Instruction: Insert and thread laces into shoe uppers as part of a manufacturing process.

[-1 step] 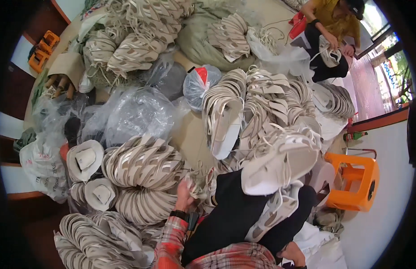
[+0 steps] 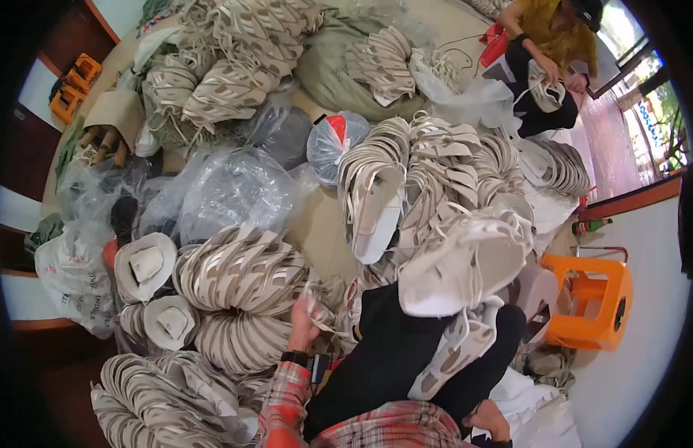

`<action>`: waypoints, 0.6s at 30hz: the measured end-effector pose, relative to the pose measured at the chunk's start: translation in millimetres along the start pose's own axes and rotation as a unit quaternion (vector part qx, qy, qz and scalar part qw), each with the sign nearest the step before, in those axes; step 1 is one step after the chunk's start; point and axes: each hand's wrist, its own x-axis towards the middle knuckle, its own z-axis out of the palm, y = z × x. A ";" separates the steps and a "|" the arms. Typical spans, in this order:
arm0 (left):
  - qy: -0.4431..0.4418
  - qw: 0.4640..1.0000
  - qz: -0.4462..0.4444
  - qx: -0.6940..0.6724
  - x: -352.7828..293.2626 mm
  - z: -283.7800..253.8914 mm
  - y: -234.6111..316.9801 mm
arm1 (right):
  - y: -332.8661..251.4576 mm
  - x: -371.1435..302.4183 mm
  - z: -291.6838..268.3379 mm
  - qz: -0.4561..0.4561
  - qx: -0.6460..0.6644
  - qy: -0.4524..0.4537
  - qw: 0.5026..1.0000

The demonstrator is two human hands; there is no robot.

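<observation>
My left hand (image 2: 304,322), with a dark band at the wrist, is closed on several beige shoelaces (image 2: 314,300). Their strands trail toward a loose lace bundle (image 2: 333,290) beside my left knee. Across my dark-trousered lap lies a single beige-and-white shoe upper (image 2: 457,349). Beyond it, a large stack of nested shoe uppers (image 2: 466,265) leans against my knees. My right hand (image 2: 488,420) rests low beside my right thigh, next to white sheeting; its fingers are mostly hidden.
More stacked uppers (image 2: 242,272) lie to my left, with others (image 2: 372,194) ahead. Clear plastic bags (image 2: 231,190) lie beyond the left stacks. An orange stool (image 2: 619,302) stands at right by the wall. A co-worker (image 2: 555,60) sits far right, handling an upper.
My left hand has shifted slightly and turned, and laces now stretch from it toward the right. The upper on my lap and my right hand stay about where they were.
</observation>
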 end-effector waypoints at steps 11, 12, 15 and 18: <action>-0.370 0.857 0.349 0.086 -309.1 134.8 256.1 | -50.6 -52.2 -30.4 -0.206 -0.001 0.033 0.978; -0.316 0.850 0.415 0.080 -338.0 146.8 258.3 | -64.4 -62.0 -36.8 -0.242 0.124 0.078 0.959; -0.378 0.808 0.444 0.083 -369.0 146.7 289.9 | -157.3 -90.2 -60.4 -0.425 0.190 0.138 0.874; -0.481 0.740 0.461 0.087 -387.0 176.7 315.1 | -260.8 -81.6 -58.7 -0.629 0.119 0.168 0.749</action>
